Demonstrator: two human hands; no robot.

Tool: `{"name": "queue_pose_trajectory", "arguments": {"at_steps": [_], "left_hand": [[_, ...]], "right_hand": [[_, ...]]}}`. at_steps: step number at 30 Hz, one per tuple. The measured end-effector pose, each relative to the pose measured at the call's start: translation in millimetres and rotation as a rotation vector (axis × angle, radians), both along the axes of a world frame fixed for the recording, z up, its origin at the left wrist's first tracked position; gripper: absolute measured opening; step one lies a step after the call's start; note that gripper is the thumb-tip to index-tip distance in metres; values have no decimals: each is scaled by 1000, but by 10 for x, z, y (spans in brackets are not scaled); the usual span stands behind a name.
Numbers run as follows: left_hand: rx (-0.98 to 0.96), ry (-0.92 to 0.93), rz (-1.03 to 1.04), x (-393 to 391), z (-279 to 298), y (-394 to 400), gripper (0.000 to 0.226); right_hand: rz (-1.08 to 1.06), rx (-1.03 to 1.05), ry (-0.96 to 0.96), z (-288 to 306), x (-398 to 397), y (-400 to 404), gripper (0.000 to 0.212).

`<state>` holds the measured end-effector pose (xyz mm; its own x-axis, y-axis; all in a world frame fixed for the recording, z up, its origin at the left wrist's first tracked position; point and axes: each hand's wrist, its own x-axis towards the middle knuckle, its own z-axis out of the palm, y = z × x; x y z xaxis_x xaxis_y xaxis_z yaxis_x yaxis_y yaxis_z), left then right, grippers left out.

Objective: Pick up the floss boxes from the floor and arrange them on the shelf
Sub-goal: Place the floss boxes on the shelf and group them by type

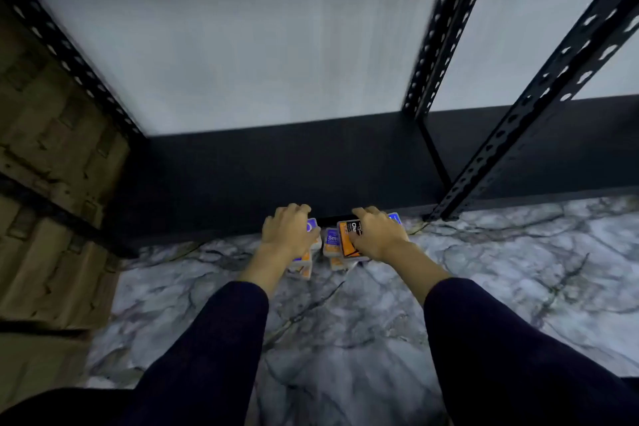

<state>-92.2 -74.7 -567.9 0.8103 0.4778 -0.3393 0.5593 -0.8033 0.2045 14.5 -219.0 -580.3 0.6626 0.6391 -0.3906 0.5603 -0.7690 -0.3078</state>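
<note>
Floss boxes (pixel 332 241) — a cluster on the marble floor (pixel 518 287), at the foot of the black shelf (pixel 276 176).
Left hand (pixel 287 230) curled over the blue boxes; right hand (pixel 378 233) clamped on an orange-and-black box (pixel 347 242) — dark sleeves.

Both dark-sleeved arms stretched forward and down, left hand (pixel 288 230) and right hand (pixel 378 235) side by side, fingers curled over floss boxes (pixel 347 244)

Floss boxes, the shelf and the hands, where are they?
orange floss box (pixel 346 243), head view, on its orange label.
shelf (pixel 276 166), head view, on its dark bottom board.
left hand (pixel 287 230), head view, on its back.
right hand (pixel 380 233), head view, on its back.
</note>
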Motion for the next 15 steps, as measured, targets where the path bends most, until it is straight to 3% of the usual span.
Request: {"name": "queue_pose_trajectory", "arguments": {"at_steps": [4, 8, 15], "left_hand": [[-63, 100, -19, 18, -414, 45, 75], [-12, 28, -30, -14, -722, 105, 79], [43, -38, 15, -60, -711, 155, 77]], "right_hand": [[-70, -62, 81, -510, -9, 115, 66], [-154, -155, 94, -799, -100, 234, 86], [-193, -70, 26, -703, -125, 272, 71]]}}
